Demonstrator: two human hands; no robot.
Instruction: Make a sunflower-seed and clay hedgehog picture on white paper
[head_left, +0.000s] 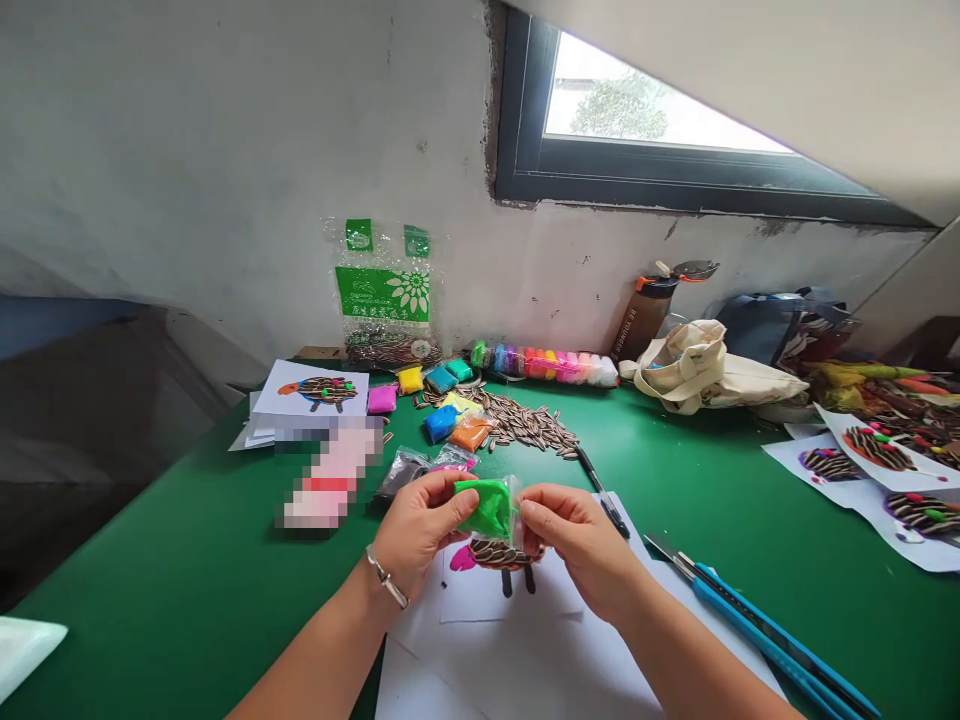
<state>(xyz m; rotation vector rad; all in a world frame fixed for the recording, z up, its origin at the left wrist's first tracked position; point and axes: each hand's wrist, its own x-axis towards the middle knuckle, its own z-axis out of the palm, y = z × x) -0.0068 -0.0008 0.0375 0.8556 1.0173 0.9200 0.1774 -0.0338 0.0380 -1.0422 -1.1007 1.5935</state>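
Both my hands hold a small clear bag of green clay [486, 505] just above a white sheet [517, 640]. My left hand [417, 528] pinches the bag's left edge, with a bracelet on its wrist. My right hand [577, 545] pinches the right edge. Under the bag, on the sheet, lies a picture of an animal [499, 555] made of sunflower seeds with a pink clay head and two black legs.
Loose sunflower seeds [525, 420], small bags of coloured clay [450, 415], a row of clay packs [547, 365] and a green seed bag [384, 300] lie behind. A black pen [600, 490], blue scissors [757, 620], a cloth bag [712, 375], a bottle [646, 310] and finished pictures [877, 460] are on the right.
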